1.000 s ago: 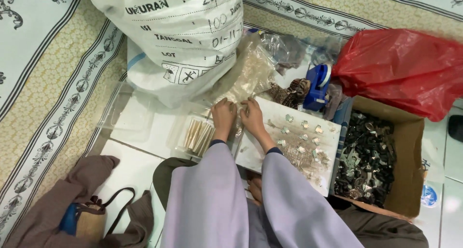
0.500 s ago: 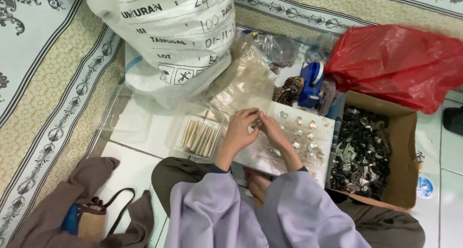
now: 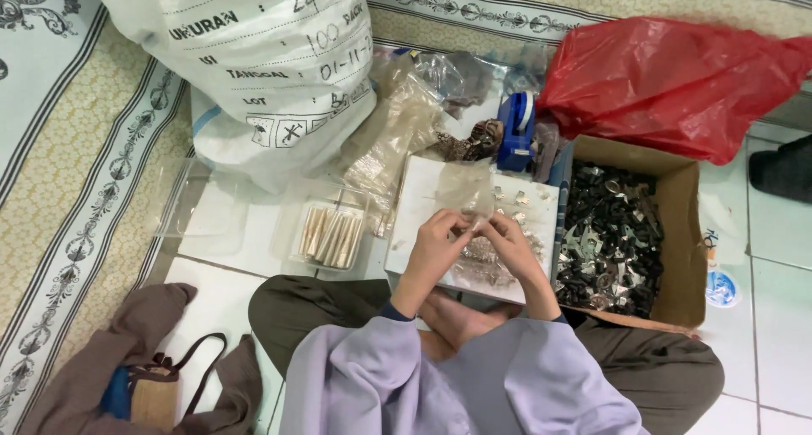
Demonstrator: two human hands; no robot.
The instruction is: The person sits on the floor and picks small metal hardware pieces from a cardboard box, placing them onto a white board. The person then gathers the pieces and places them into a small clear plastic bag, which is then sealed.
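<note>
Head view — person seated on the floor, lilac sleeves. Left hand [image 3: 436, 242] and right hand [image 3: 507, 242] met fingertip to fingertip, both pinched on a small clear plastic bag [image 3: 470, 194] held up over a white tray [image 3: 414, 202] strewn with small metal pieces [image 3: 484, 253]. Just right of the tray, a cardboard box [image 3: 685, 232] full of dark hardware. Left of it, a clear tub of pale sticks [image 3: 331, 234]. Beyond — a big white sack [image 3: 254, 71], a red bag [image 3: 677, 75], a blue tape dispenser [image 3: 516, 130].
</note>
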